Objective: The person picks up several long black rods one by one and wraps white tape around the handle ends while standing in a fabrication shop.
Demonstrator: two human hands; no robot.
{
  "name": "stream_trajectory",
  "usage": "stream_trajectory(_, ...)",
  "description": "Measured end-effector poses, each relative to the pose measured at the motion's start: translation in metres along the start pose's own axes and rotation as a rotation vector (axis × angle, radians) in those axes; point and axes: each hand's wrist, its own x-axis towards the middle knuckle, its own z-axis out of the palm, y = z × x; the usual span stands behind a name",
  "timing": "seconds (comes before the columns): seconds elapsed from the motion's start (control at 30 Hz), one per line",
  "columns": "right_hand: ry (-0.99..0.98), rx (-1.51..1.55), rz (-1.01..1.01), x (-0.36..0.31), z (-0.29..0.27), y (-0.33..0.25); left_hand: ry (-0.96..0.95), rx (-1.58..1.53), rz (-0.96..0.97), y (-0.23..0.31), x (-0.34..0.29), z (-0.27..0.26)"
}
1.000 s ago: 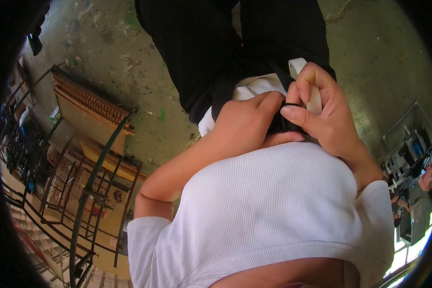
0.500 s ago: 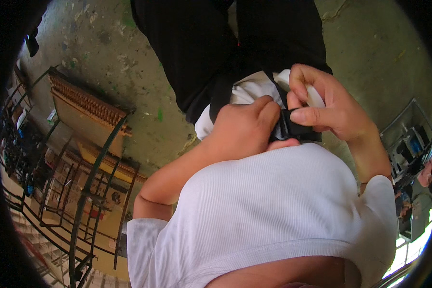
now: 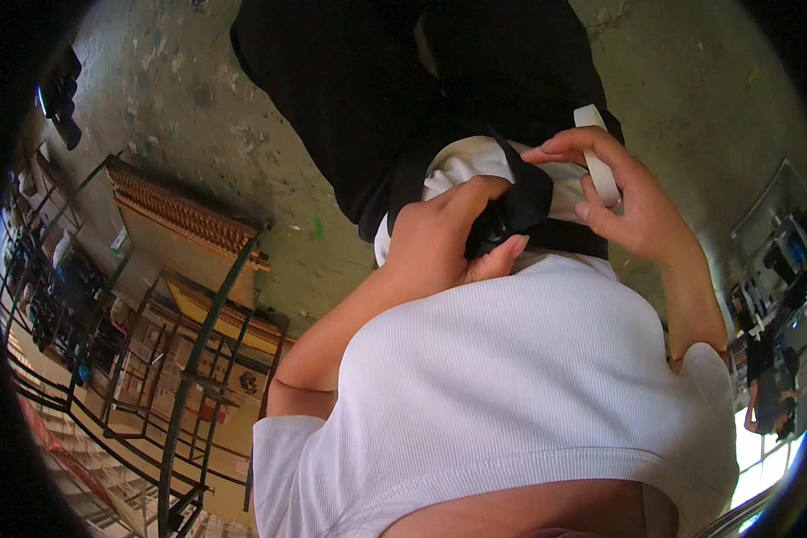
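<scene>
At my waist, below the hem of my white shirt (image 3: 511, 350), my left hand (image 3: 439, 224) is closed round a black strap (image 3: 529, 193). A dark, shiny part (image 3: 491, 231) shows between its thumb and fingers, too shaded to make out fully. To the right, my right hand (image 3: 641, 193) has a white ring (image 3: 601, 170), like a narrow roll of tape, hooked between thumb and fingers. Its stretched index fingertip is close to the black strap's upper edge; contact is unclear. Bunched white cloth (image 3: 466, 166) lies behind the strap, above my black trousers (image 3: 377, 99).
Dark metal racks (image 3: 184, 386) stand at the left, beside a panel with a ridged brown edge (image 3: 184, 215) and stacked cardboard boxes (image 3: 152, 359). At the far right are a metal frame (image 3: 771, 202) and a person in dark clothes (image 3: 771, 390). The floor (image 3: 215, 108) is paint-spotted.
My right hand has let go of the black strap's lower part and drawn back, its fingers straightening and the white ring turning with it. My left hand's thumb has come into view.
</scene>
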Motion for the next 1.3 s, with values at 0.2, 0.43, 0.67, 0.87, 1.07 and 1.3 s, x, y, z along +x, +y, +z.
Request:
stream_trajectory(0.2, -0.055, -0.203, -0.09, -0.003, 0.008, -0.01, 0.01, -0.12, -0.031, -0.001, -0.002, 0.003)
stream_trajectory(0.43, 0.069, -0.002, -0.043, -0.005, 0.003, -0.009, 0.033, -0.137, -0.03, 0.0, -0.006, 0.005)
stream_trajectory(0.67, 0.036, 0.0, 0.141, -0.037, -0.03, -0.002, 0.105, -0.127, 0.038, -0.002, -0.011, 0.009)
stream_trajectory(0.87, 0.045, -0.011, 0.08, -0.05, -0.039, -0.002, 0.049, -0.036, 0.043, 0.005, -0.007, 0.007)
stream_trajectory(1.07, 0.135, -0.254, 0.301, -0.039, -0.055, -0.007, 0.137, -0.053, 0.093, 0.001, -0.012, 0.003)
stream_trajectory(1.3, 0.079, -0.14, -0.059, -0.007, -0.002, -0.008, 0.119, -0.103, 0.066, 0.001, -0.006, 0.005)
